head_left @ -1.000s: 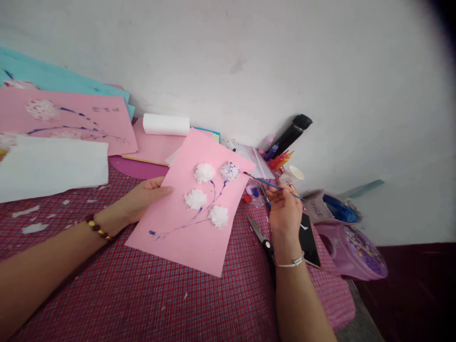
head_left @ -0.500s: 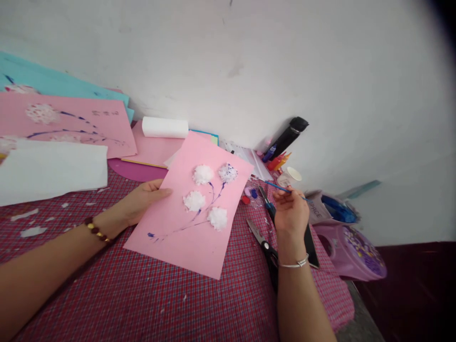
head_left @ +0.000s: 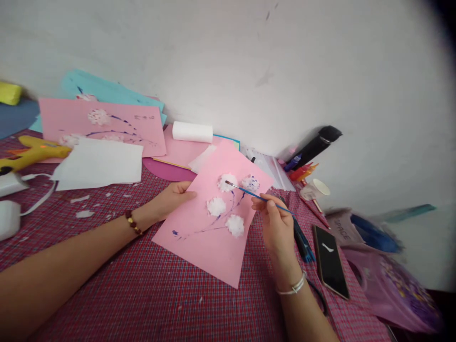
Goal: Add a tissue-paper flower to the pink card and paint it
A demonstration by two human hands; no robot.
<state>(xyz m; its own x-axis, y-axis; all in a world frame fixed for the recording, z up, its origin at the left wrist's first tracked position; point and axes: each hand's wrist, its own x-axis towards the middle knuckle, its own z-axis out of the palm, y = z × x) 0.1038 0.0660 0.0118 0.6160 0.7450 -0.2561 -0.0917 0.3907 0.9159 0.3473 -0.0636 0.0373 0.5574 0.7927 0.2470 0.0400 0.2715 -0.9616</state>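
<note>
My left hand (head_left: 176,199) grips the left edge of a pink sheet of paper (head_left: 206,256), thumb on top, and holds it tilted above the table. Several white, ruffled paper flowers sit on the sheet, joined by blue painted stems. Purple specks mark the flower at upper right (head_left: 251,183). Between the fingers of my right hand (head_left: 280,228) is a thin blue paintbrush (head_left: 254,195). Its bristle tip is at the upper left flower (head_left: 227,183); whether it touches is hard to tell.
A finished-looking pink picture (head_left: 124,116), white paper (head_left: 103,164) and a yellow glue gun (head_left: 32,152) lie at left. A white roll (head_left: 192,132) lies behind. At right are a phone (head_left: 331,261), paper cup (head_left: 317,189), black bottle (head_left: 320,147) and purple bag (head_left: 392,289).
My right hand has brought the paintbrush leftward from beside the sheet to over the upper left flower. My left hand still holds the sheet. The view has turned left.
</note>
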